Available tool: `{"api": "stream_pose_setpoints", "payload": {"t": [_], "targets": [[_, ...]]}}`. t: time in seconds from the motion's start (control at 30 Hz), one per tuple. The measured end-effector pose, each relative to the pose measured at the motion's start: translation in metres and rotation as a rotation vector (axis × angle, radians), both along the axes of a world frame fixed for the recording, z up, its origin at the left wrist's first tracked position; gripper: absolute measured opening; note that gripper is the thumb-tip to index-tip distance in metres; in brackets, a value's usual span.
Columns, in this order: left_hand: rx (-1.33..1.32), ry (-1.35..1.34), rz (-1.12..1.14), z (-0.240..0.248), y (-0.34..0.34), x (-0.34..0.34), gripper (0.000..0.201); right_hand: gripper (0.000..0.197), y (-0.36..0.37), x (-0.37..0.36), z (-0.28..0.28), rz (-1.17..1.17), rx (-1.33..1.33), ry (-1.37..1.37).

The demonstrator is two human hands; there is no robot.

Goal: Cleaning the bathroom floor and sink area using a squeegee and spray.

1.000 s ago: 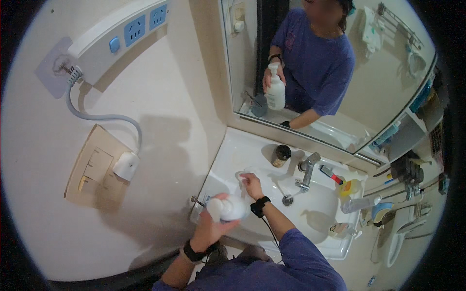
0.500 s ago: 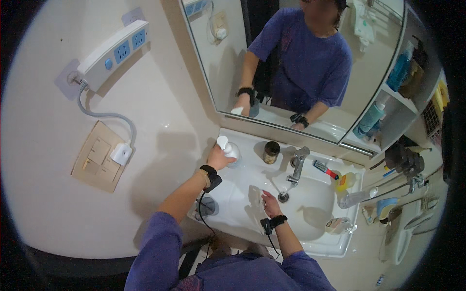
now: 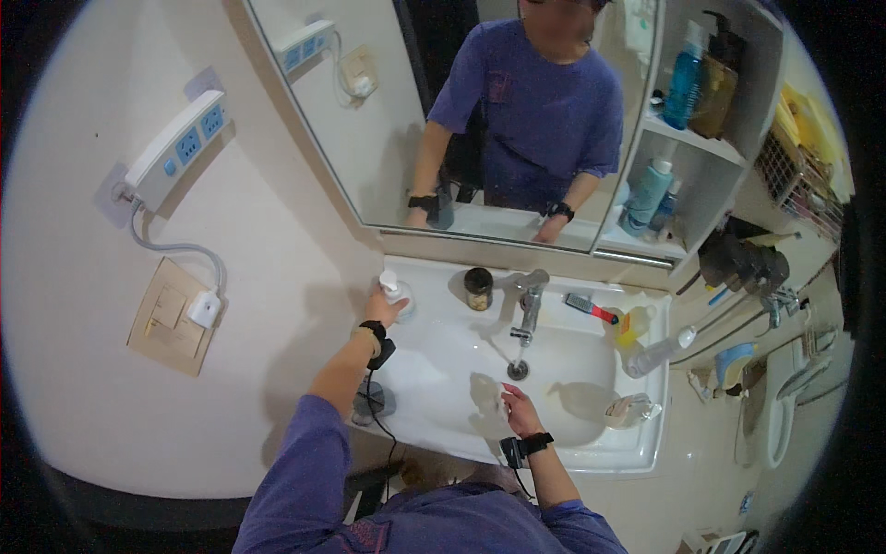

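Left grip [image 3: 380, 308] is holding the pump bottle [image 3: 403, 299], apparently standing on the sink [image 3: 434, 280], not yet released; right grip [image 3: 521, 413] is hovering, I can't tell if open.

The left arm [image 3: 337, 380] is extended forward, reaching farther than the right arm [image 3: 552, 476], which is kept closer to the body. The left hand [image 3: 379, 306] is curled in a grip. The right hand [image 3: 521, 413] is angled inward, fingers partly bent; their closure cannot be made out. The hands are held well apart.
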State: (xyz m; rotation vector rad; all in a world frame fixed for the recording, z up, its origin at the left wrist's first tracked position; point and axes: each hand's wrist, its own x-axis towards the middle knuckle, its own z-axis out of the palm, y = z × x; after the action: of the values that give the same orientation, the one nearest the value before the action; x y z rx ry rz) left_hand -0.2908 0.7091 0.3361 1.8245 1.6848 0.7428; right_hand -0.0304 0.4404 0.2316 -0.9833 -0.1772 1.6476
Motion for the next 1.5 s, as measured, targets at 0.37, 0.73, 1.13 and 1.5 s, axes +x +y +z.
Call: {"api": "stream_pose_setpoints", "payload": {"t": [0.37,0.73,1.13,1.5], "targets": [[-0.389,0.953,-0.626,-0.066,0.009,-0.012,0.082,0.033,-0.065,0.046,-0.002,-0.058,-0.19,-0.168],[-0.143,1.645,-0.72,-0.151,0.037,-0.028,0.03,0.029,-0.156,0.082,0.022,-0.068,-0.037,-0.585],[-0.435,1.697,-0.75,-0.09,0.0,0.019,0.031,0.03,-0.219,0.19,0.035,-0.497,-0.354,-1.688],[-0.405,1.389,-0.746,-0.088,0.008,-0.001,0.019,0.026,-0.172,0.083,-0.003,-0.295,-0.282,-1.586]]}}
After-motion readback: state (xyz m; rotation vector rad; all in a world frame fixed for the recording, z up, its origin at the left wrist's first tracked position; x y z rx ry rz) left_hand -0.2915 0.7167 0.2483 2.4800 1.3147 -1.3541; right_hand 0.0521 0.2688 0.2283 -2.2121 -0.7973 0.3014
